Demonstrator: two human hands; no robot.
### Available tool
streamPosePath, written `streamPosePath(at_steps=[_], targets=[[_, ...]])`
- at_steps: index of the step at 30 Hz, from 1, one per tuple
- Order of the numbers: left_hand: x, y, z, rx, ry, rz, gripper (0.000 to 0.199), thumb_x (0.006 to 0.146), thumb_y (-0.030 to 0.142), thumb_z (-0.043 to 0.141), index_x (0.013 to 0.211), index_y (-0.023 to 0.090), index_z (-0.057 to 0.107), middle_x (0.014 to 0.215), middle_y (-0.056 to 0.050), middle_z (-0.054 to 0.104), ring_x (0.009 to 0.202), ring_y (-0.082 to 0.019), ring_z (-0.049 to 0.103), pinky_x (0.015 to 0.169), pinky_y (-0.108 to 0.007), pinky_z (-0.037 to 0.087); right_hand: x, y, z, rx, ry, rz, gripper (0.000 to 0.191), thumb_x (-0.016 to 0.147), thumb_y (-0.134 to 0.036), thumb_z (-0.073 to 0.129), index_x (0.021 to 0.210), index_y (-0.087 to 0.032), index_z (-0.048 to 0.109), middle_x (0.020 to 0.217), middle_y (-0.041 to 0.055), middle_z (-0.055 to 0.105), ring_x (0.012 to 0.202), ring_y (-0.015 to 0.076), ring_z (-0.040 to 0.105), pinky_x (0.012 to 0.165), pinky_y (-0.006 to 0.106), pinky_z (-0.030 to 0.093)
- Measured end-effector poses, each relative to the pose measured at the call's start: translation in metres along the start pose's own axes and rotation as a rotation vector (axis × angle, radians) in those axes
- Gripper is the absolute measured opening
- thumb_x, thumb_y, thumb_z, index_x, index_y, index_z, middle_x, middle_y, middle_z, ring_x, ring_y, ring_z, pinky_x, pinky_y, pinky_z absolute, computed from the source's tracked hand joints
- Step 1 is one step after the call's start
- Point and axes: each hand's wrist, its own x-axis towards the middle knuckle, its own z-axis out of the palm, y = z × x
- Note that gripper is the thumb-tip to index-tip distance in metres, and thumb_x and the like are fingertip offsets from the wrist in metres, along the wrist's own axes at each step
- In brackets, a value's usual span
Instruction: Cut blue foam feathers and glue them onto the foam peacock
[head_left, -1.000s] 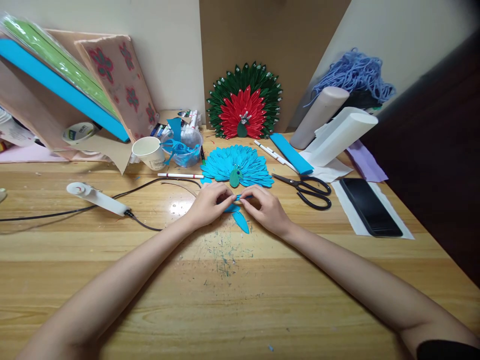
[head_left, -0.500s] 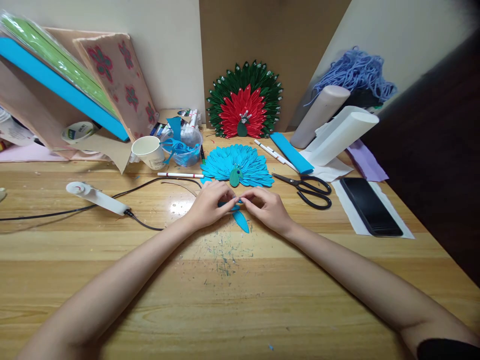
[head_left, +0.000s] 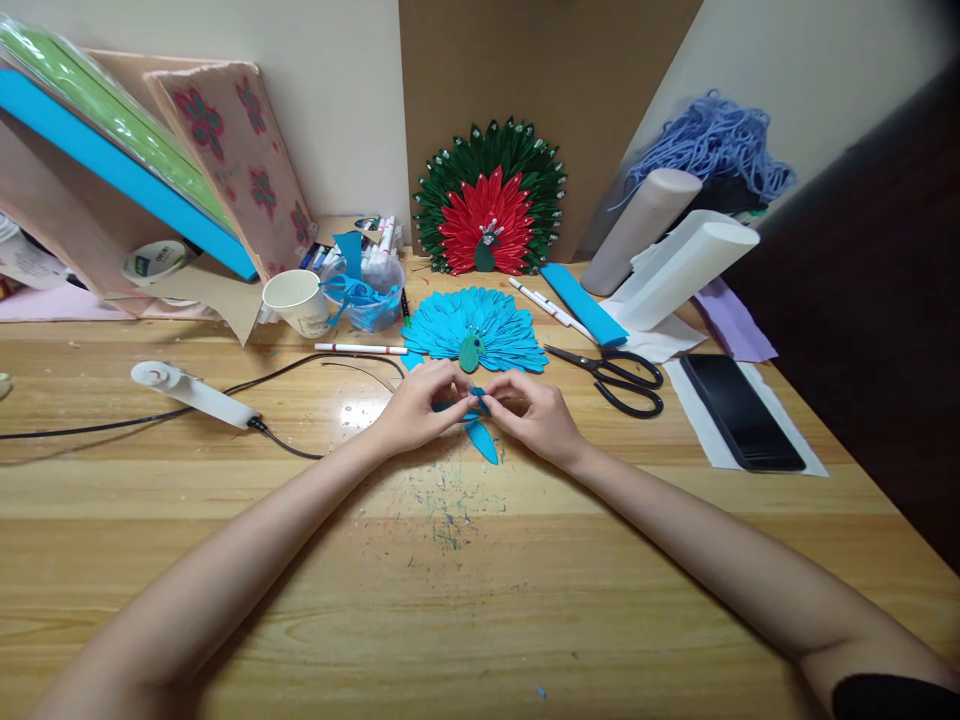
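Observation:
My left hand (head_left: pixel 431 408) and my right hand (head_left: pixel 531 412) meet over the middle of the table. Both are closed, pinching a small blue paper piece (head_left: pixel 479 397) between their fingertips. Part of that piece is hidden behind the fingers. Below it on the wood lies a pointed blue paper petal (head_left: pixel 481 442). Just beyond my hands rests a blue paper peacock (head_left: pixel 480 330) with a fanned tail and a green body. Behind that, a red and green peacock (head_left: pixel 487 205) leans upright on a brown board (head_left: pixel 555 60).
Black scissors (head_left: pixel 619 375) and a phone (head_left: pixel 742 412) lie to the right. At the left are a white glue gun (head_left: pixel 199 395) with its cord, a paper cup (head_left: pixel 294 300) and a tub (head_left: pixel 375 310) of blue scraps. Paper rolls (head_left: pixel 675 270) stand at the back right.
The fingertips have shifted slightly, and more of the small blue piece now shows upright between them. My arms and the other things stay in place.

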Motion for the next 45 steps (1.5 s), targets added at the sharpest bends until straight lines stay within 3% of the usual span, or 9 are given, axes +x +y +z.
streamPosePath(at_steps=[14,24,36,39,42,45], targets=[[-0.0007,-0.0024,-0.0015,-0.039,-0.008,-0.016,0.019,0.088,0.031,0.049,0.079,0.018,0.058,0.076,-0.002,0.059,0.073,-0.014,0.051,0.070,-0.029,0.039,-0.0003,0.0003,-0.0007,0.078,-0.031,0.040,0.008,0.085,-0.027,0.054,0.083,-0.020,0.052,0.077,0.0013,0.063,0.070,0.0139,0.064,0.063,0.026,0.053],[-0.0003,-0.0016,-0.0009,-0.002,0.001,-0.056,0.015,0.086,0.028,0.051,0.076,0.017,0.054,0.070,-0.001,0.055,0.067,-0.013,0.047,0.060,-0.026,0.037,0.0018,0.0023,-0.0008,0.131,-0.042,0.076,0.011,0.085,-0.028,0.054,0.080,-0.019,0.050,0.075,0.0008,0.058,0.068,0.0132,0.058,0.062,0.026,0.048],[-0.0004,0.0016,-0.0002,0.056,-0.019,0.039,0.017,0.084,0.030,0.054,0.072,0.018,0.054,0.070,0.000,0.056,0.068,-0.013,0.050,0.063,-0.027,0.037,0.0037,0.0047,0.0001,0.138,-0.004,0.068,0.012,0.084,-0.031,0.055,0.079,-0.020,0.053,0.074,0.0006,0.057,0.067,0.0137,0.056,0.062,0.027,0.047],[-0.0012,0.0021,0.0001,0.077,0.014,0.066,0.013,0.083,0.027,0.054,0.074,0.018,0.055,0.069,0.000,0.056,0.068,-0.013,0.050,0.064,-0.028,0.037,0.0016,0.0022,-0.0002,0.059,0.030,0.001,0.006,0.082,-0.026,0.056,0.080,-0.021,0.053,0.074,0.0003,0.058,0.067,0.0138,0.058,0.062,0.027,0.048],[-0.0029,0.0042,-0.0005,0.060,0.063,0.084,0.007,0.080,0.026,0.057,0.083,0.019,0.056,0.074,-0.001,0.058,0.069,-0.014,0.051,0.065,-0.028,0.039,-0.0021,-0.0017,-0.0008,-0.132,0.129,-0.182,0.004,0.080,-0.019,0.057,0.080,-0.022,0.054,0.072,0.0006,0.060,0.067,0.0154,0.058,0.063,0.030,0.047],[-0.0045,0.0070,-0.0027,0.022,0.089,0.077,0.018,0.077,0.031,0.061,0.088,0.019,0.054,0.079,-0.003,0.058,0.070,-0.014,0.052,0.063,-0.028,0.040,-0.0054,-0.0048,-0.0022,-0.218,0.187,-0.378,0.010,0.077,-0.016,0.058,0.082,-0.024,0.056,0.075,0.0017,0.064,0.071,0.0179,0.060,0.066,0.034,0.047]])
